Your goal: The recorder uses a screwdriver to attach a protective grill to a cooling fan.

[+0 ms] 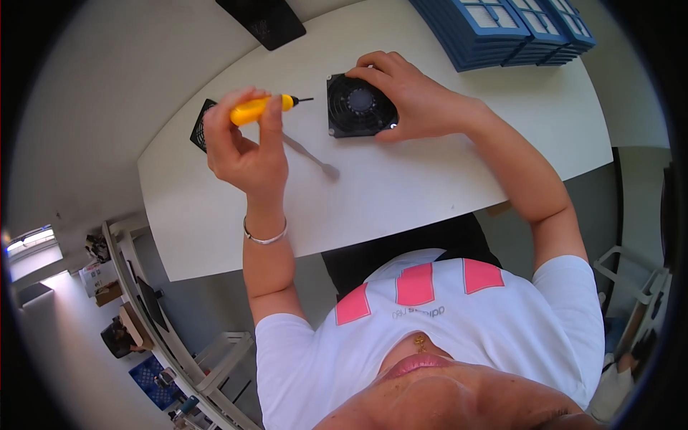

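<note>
My left hand is closed around the yellow handle of a screwdriver, raised over the table's left half. Its dark shaft points right, toward a square black cooling fan, with a gap between them. My right hand grips that fan from its right side, thumb at the near edge and fingers over the far corner. Light screws or metal-lined holes show at some of the fan's corners. Partly hidden behind my left hand is a black grille-like piece. A slender grey shape with a rounded end lies near my left wrist.
The white table has a curved far edge. Stacked blue trays or frames stand at the back right. A flat black object sits at the far edge. Shelving is off to the lower left.
</note>
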`<action>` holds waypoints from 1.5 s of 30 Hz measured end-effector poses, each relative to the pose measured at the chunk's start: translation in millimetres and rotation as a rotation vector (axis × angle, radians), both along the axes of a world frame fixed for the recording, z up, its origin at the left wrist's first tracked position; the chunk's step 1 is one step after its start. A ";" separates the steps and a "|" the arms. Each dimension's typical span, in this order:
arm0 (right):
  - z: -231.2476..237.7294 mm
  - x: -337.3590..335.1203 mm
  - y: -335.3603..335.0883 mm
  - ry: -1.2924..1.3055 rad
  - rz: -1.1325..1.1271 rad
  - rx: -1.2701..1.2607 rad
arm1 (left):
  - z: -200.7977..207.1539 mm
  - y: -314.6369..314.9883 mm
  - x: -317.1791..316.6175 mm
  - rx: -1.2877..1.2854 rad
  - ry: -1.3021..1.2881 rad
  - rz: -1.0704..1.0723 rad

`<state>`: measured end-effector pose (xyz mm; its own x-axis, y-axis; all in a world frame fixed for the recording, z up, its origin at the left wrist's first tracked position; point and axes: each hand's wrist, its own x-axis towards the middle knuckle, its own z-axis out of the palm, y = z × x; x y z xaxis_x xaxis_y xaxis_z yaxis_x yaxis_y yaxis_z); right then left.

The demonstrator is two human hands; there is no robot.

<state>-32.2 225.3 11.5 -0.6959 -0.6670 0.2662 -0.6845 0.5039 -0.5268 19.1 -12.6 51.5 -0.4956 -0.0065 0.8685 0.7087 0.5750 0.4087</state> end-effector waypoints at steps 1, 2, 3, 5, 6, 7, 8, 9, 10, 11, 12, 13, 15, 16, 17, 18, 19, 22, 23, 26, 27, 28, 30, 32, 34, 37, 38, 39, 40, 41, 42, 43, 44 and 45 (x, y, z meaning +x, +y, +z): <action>2.1 -1.4 2.5 -0.037 0.131 0.008 | 1.3 -0.2 -2.3 0.126 -0.067 -0.006; 3.8 -0.4 3.3 -0.050 0.142 0.007 | 2.5 -0.6 -4.1 0.252 -0.132 -0.010; 5.4 0.6 3.8 -0.116 0.230 0.010 | 2.0 0.0 -4.6 0.296 -0.168 -0.011; 6.6 0.4 5.2 -0.168 0.322 0.014 | 2.8 0.2 -7.0 0.287 -0.200 -0.030; 5.0 0.3 4.7 -0.176 0.327 0.011 | 2.6 0.1 -7.5 0.279 -0.224 -0.055; 3.3 -0.4 4.5 -0.181 0.320 -0.007 | 1.6 0.6 -8.7 0.248 -0.220 -0.043; 2.0 -1.3 4.3 -0.186 0.313 -0.025 | 0.2 0.3 -9.1 0.247 -0.224 -0.040; 1.7 -2.5 4.3 -0.189 0.316 -0.027 | -0.9 -0.3 -9.4 0.212 -0.241 -0.040; 1.7 -4.1 4.5 -0.203 0.323 -0.023 | -2.1 -0.5 -9.6 0.176 -0.256 -0.038; 1.2 -5.2 4.5 -0.215 0.330 -0.019 | -3.5 -0.4 -10.5 0.175 -0.257 -0.034; -0.6 -5.4 4.3 -0.216 0.334 -0.020 | -5.1 -0.2 -11.6 0.153 -0.251 -0.025; -2.9 -5.4 4.5 -0.204 0.330 -0.026 | -6.2 -0.2 -12.4 0.131 -0.245 -0.017; -4.1 -5.5 4.1 -0.192 0.327 -0.032 | -6.8 -2.7 -13.4 0.113 -0.247 -0.012; -3.6 -4.4 3.7 -0.172 0.318 -0.040 | -7.0 -4.0 -13.4 0.094 -0.249 -0.011; -3.2 -3.5 3.3 -0.152 0.308 -0.049 | -5.7 -4.5 -13.2 0.093 -0.250 -0.010; -3.1 -2.8 2.6 -0.152 0.309 -0.050 | -3.2 -4.5 -12.9 0.105 -0.285 -0.044; -2.7 -2.2 2.4 -0.146 0.308 -0.044 | -1.8 -4.4 -13.3 0.118 -0.321 -0.080; -1.4 -1.7 2.4 -0.118 0.301 -0.039 | -0.2 -8.6 -15.1 -0.001 -0.245 -0.067; -1.0 -1.4 2.5 -0.096 0.295 -0.039 | 0.6 -9.5 -14.8 -0.003 -0.245 -0.068; 0.1 -0.3 2.5 -0.136 0.291 -0.049 | 1.6 -9.3 -14.8 -0.079 -0.238 -0.112; -0.6 0.2 2.0 -0.136 0.289 -0.051 | -0.5 -7.6 -16.1 -0.011 -0.238 -0.198; -1.7 0.1 1.5 -0.133 0.284 -0.052 | -1.4 -6.3 -17.5 0.058 -0.238 -0.284; -3.1 -0.4 0.5 -0.130 0.278 -0.055 | 1.8 -5.6 -17.1 0.036 -0.261 -0.317; -0.8 0.5 -0.6 -0.114 0.276 -0.048 | 3.5 -4.9 -16.5 0.016 -0.278 -0.352; -1.2 0.2 -1.1 -0.096 0.275 -0.053 | 0.7 -3.2 -17.6 -0.038 -0.178 -0.193; -3.4 -0.9 -1.3 -0.084 0.273 -0.065 | 3.2 -5.5 -14.6 -0.215 -0.053 0.031; -4.2 -1.0 -1.3 -0.087 0.271 -0.069 | 3.0 -6.6 -14.3 -0.215 -0.053 0.028; -5.0 -1.6 -1.2 -0.087 0.268 -0.070 | 2.6 -8.0 -14.3 -0.158 -0.115 -0.021; -5.6 -2.0 -1.9 -0.082 0.272 -0.067 | 2.8 -9.7 -13.8 -0.101 -0.179 -0.070; -6.0 -2.4 -2.4 -0.076 0.276 -0.064 | 4.1 -11.1 -14.0 -0.103 -0.180 -0.072; -6.0 -2.9 -2.7 -0.077 0.274 -0.066 | 6.2 -12.1 -14.4 -0.016 -0.269 -0.244; -6.2 -3.4 -2.6 -0.074 0.284 -0.062 | 7.6 -12.2 -14.7 0.072 -0.356 -0.417; -6.3 -3.8 -2.6 -0.072 0.295 -0.058 | 8.2 -9.6 -14.5 0.071 -0.356 -0.418; -6.6 -4.0 -2.2 -0.071 0.294 -0.058 | 8.4 -5.1 -13.8 0.103 -0.353 -0.375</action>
<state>-36.2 223.1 4.8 -0.4936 -0.8276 0.2673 -0.7567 0.2572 -0.6011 5.3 -17.7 59.8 -0.7426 0.1508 0.6525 0.6671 0.2529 0.7008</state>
